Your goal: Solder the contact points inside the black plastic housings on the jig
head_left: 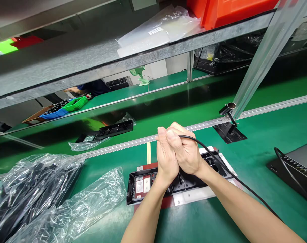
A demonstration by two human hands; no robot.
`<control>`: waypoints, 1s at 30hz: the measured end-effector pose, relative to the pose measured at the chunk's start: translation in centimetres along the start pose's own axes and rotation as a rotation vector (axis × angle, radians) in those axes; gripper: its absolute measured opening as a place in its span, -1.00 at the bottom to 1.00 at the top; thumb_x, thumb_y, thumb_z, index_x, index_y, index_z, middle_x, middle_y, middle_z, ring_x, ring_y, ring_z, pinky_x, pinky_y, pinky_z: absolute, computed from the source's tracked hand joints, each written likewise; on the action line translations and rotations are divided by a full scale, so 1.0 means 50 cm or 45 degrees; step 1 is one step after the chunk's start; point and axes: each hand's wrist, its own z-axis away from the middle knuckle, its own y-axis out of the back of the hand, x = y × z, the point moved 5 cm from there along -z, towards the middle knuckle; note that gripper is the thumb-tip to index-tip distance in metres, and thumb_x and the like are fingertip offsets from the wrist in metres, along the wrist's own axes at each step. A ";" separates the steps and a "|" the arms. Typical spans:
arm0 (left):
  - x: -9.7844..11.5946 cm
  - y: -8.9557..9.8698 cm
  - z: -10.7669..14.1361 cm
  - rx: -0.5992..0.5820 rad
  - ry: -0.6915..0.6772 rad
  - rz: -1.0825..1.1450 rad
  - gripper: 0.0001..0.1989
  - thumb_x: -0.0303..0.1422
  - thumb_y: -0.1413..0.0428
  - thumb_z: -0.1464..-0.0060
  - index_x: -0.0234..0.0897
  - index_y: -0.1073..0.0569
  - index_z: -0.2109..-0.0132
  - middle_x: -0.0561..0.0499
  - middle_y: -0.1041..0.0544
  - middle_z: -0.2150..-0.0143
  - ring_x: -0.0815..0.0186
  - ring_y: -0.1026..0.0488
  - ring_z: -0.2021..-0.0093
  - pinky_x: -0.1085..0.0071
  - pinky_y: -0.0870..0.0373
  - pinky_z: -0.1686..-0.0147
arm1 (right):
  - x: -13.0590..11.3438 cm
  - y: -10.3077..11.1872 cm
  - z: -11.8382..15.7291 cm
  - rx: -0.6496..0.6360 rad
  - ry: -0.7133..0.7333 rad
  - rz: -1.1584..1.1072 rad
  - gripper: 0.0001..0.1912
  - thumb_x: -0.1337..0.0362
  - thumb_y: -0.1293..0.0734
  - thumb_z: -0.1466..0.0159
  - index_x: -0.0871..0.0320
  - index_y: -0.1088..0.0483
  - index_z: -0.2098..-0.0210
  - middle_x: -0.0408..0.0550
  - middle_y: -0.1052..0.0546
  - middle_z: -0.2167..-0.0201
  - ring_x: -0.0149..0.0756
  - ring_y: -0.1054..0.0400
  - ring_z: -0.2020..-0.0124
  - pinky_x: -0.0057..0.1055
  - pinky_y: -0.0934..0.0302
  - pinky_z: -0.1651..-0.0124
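Both my hands are raised together over the bench, thumbs side by side. My right hand (187,150) is closed round a black cable (209,148), which leaves the fist on the right and curves down past my right forearm. My left hand (166,157) is closed and pressed against the right one; what lies inside its fingers is hidden. Below them a long black plastic housing (185,184) lies with its open side up in a dark red fixture with white blocks (196,195). My hands and wrists cover its middle part.
Clear plastic bags with black parts (37,189) lie at the left. Behind the metal rail, another black housing (115,130) rests on the green belt. A black stand with a tube holder (229,118) is at the right, near a black device (297,168). A metal shelf (92,72) hangs overhead.
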 end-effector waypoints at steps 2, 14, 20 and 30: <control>0.002 -0.001 -0.001 -0.015 0.005 0.026 -0.43 0.18 0.22 -0.35 -0.17 -0.31 0.33 -0.02 -0.38 0.42 0.28 -0.42 0.40 0.35 -0.49 0.37 | -0.001 0.000 0.000 -0.006 0.009 -0.005 -0.55 0.15 -0.14 -0.53 0.13 -0.43 0.44 -0.07 -0.37 0.42 -0.29 -0.28 0.35 -0.23 -0.17 0.28; 0.007 -0.006 -0.003 -0.062 0.053 0.049 -0.37 0.23 0.31 -0.32 -0.16 -0.26 0.36 0.04 -0.36 0.47 0.33 -0.41 0.45 0.35 -0.49 0.34 | -0.003 -0.001 0.000 -0.013 0.036 -0.001 -0.53 0.18 -0.14 -0.53 0.13 -0.47 0.45 -0.02 -0.44 0.38 -0.26 -0.31 0.31 -0.21 -0.21 0.27; 0.006 -0.007 -0.002 -0.061 0.041 0.091 -0.38 0.23 0.29 -0.31 -0.17 -0.28 0.35 0.04 -0.37 0.47 0.35 -0.40 0.47 0.38 -0.46 0.40 | -0.007 0.001 -0.001 -0.008 0.056 -0.015 -0.52 0.19 -0.14 -0.53 0.14 -0.46 0.47 -0.02 -0.43 0.41 -0.25 -0.30 0.31 -0.21 -0.20 0.27; 0.007 -0.007 -0.003 -0.046 0.041 0.064 -0.38 0.25 0.28 -0.29 -0.16 -0.25 0.37 0.06 -0.30 0.49 0.35 -0.32 0.50 0.35 -0.41 0.42 | -0.004 0.001 0.001 -0.008 0.040 -0.024 -0.52 0.18 -0.13 -0.53 0.13 -0.47 0.45 -0.02 -0.42 0.40 -0.23 -0.30 0.31 -0.20 -0.22 0.27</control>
